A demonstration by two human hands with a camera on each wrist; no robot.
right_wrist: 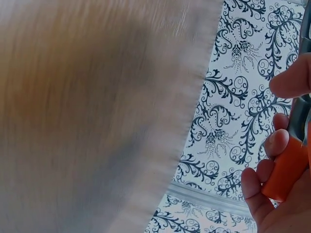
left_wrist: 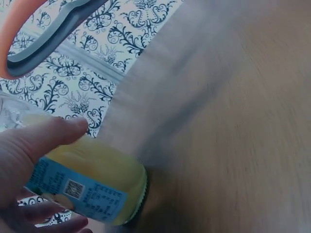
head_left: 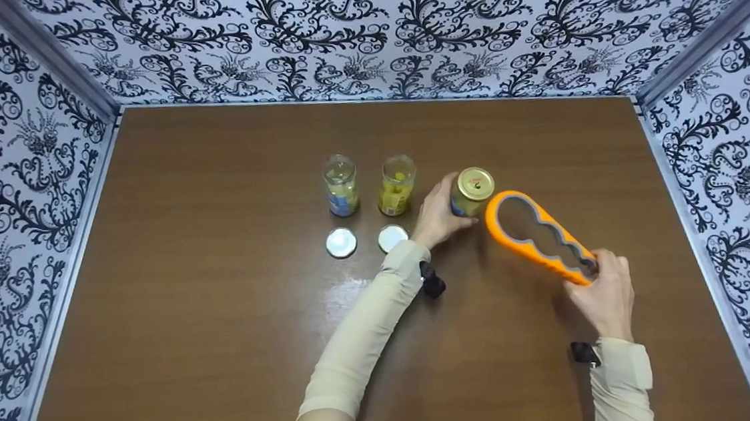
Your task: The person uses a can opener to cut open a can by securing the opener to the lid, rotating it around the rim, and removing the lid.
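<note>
My left hand (head_left: 439, 213) grips a glass jar with a gold lid (head_left: 475, 184). In the left wrist view, the jar (left_wrist: 97, 182) has a blue label and yellowish contents, with the thumb across its side. My right hand (head_left: 606, 296) holds the narrow end of an orange jar opener (head_left: 513, 243) with a scalloped grey lining. The opener's wide loop is just right of the jar's lid, in the head view. In the right wrist view, fingers curl round the orange handle (right_wrist: 284, 170).
Left of the held jar stand two lidless glass jars, one with a blue label (head_left: 341, 190) and one with yellow-green contents (head_left: 397, 189). Two white-faced lids (head_left: 341, 242) lie before them on the brown table (head_left: 223, 316). Patterned walls (head_left: 347, 32) enclose the back and sides.
</note>
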